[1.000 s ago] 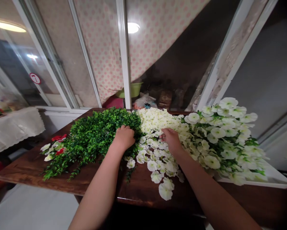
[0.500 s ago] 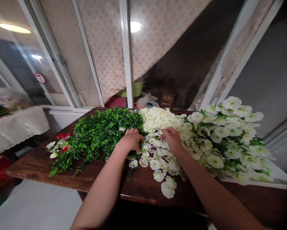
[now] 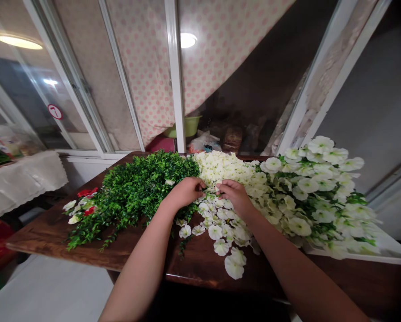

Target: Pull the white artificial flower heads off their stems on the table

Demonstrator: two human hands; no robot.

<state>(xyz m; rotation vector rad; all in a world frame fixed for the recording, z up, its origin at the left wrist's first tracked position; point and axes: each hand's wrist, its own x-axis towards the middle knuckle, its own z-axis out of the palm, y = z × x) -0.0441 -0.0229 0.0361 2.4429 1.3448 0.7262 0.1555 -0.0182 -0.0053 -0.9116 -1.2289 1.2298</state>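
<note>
My left hand [image 3: 187, 193] is closed in a pinch at the right edge of a heap of green leafy sprigs [image 3: 133, 192]. What its fingertips hold is too small to make out, with some dark green beside them. Facing it, my right hand [image 3: 235, 195] pinches what looks like a small white flower, and only a narrow gap parts the two sets of fingertips. Beneath both hands lie loose white flower heads [image 3: 215, 231]. A dense pile of cream-white blossoms [image 3: 220, 164] sits just behind them.
Bunches of white flowers with green leaves [image 3: 321, 183] stand at the right by a white tray [image 3: 388, 252]. Red and white flowers [image 3: 86, 203] lie at the left of the brown wooden table [image 3: 52, 232]. Behind the table rise framed window panes [image 3: 175, 76].
My left hand has lifted off the sprigs and turned right, its spread fingers closing to a pinch. My right hand has shifted slightly left, bringing the fingertips of both hands closer together.
</note>
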